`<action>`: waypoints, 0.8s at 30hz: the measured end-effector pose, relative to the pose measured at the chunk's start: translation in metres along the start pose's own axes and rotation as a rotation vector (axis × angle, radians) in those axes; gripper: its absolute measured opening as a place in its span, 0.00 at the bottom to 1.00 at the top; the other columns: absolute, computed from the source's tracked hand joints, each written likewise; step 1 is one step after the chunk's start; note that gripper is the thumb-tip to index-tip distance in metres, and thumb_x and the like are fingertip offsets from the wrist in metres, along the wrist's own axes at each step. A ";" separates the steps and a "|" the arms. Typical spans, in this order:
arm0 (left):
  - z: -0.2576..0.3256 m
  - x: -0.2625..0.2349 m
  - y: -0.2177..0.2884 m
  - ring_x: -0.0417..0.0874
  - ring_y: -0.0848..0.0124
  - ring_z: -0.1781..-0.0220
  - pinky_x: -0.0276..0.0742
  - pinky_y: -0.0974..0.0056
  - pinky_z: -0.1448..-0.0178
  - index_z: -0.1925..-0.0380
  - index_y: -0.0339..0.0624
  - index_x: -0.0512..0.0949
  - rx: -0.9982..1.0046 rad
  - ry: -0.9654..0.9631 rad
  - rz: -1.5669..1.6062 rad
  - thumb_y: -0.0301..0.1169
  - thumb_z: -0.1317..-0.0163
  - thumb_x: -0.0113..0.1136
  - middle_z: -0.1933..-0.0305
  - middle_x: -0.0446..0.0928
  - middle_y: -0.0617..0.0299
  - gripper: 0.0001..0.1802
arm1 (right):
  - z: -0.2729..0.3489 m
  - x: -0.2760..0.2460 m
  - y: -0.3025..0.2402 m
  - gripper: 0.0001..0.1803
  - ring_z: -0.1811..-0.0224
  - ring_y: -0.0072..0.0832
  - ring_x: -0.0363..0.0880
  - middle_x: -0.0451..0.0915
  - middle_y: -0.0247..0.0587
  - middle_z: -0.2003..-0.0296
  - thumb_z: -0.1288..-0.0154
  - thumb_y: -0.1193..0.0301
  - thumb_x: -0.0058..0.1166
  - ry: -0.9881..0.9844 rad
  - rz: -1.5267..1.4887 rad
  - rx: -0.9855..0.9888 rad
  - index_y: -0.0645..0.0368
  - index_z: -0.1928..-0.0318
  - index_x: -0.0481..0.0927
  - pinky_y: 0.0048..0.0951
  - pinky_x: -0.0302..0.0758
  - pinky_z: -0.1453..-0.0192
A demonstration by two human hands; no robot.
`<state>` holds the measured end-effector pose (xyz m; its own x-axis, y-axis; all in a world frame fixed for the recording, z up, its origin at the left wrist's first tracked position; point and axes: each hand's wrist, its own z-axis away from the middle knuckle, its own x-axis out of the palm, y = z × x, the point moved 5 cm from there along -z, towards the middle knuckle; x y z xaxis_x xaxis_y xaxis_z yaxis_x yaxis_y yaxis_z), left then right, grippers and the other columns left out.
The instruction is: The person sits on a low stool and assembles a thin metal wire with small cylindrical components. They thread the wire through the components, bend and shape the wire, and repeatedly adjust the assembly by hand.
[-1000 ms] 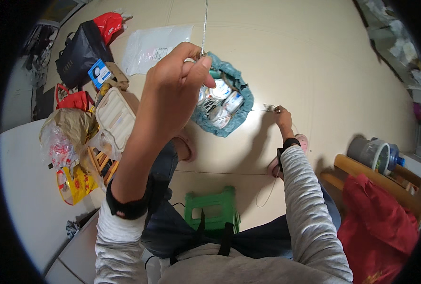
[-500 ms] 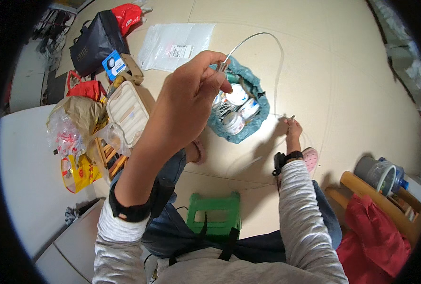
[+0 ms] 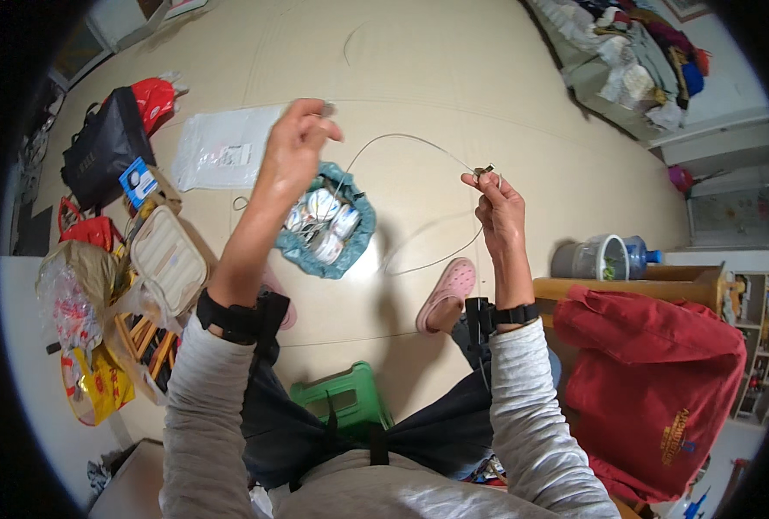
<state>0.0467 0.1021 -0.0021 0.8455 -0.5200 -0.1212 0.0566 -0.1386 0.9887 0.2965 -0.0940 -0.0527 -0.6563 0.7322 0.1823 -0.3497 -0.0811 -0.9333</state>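
Left hand (image 3: 296, 143) and right hand (image 3: 497, 203) each pinch an end of the thin white cable (image 3: 402, 138). Teal fabric pouch (image 3: 328, 227) at 6 o'clock of left hand; flat clear labelled bag (image 3: 220, 157) at 9.

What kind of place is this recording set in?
Probably a room in a home, used for hand work on the floor: a pale bare floor, a green stool, shopping bags along one side, piled clothes and a water jug.

Soft, even indoor light fills my view; the pale floor (image 3: 505, 95) is bright without glare. My arms cast only faint, blurry shadows. Fisheye bending curves the edges into a black rim, and my raised left hand (image 3: 296, 147) looks slightly soft.
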 end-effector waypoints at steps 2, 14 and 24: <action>-0.002 -0.009 0.009 0.73 0.78 0.58 0.65 0.71 0.47 0.49 0.38 0.72 0.065 0.079 -0.026 0.29 0.32 0.48 0.64 0.78 0.64 0.13 | 0.018 -0.003 -0.025 0.07 0.88 0.09 0.50 0.84 0.48 0.64 0.33 0.69 0.54 -0.018 -0.013 -0.013 0.60 0.60 0.77 0.15 0.49 0.85; 0.025 0.064 0.028 0.73 0.79 0.66 0.71 0.73 0.56 0.54 0.40 0.69 -0.062 -0.446 0.230 0.30 0.32 0.51 0.64 0.79 0.61 0.09 | 0.036 0.015 -0.028 0.12 0.89 0.10 0.52 0.74 0.30 0.85 0.33 0.66 0.55 -0.136 0.333 0.063 0.56 0.73 0.75 0.18 0.46 0.85; 0.018 0.048 0.001 0.79 0.73 0.63 0.76 0.68 0.58 0.47 0.36 0.71 -0.014 -0.340 -0.253 0.32 0.33 0.52 0.62 0.80 0.60 0.17 | 0.044 0.035 -0.017 0.05 0.87 0.09 0.51 0.84 0.44 0.68 0.32 0.71 0.49 -0.228 0.133 0.189 0.57 0.65 0.75 0.14 0.51 0.85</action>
<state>0.0775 0.0616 -0.0089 0.5811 -0.7199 -0.3797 0.2492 -0.2868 0.9250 0.2502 -0.0963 -0.0165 -0.8302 0.5377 0.1468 -0.3546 -0.3062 -0.8835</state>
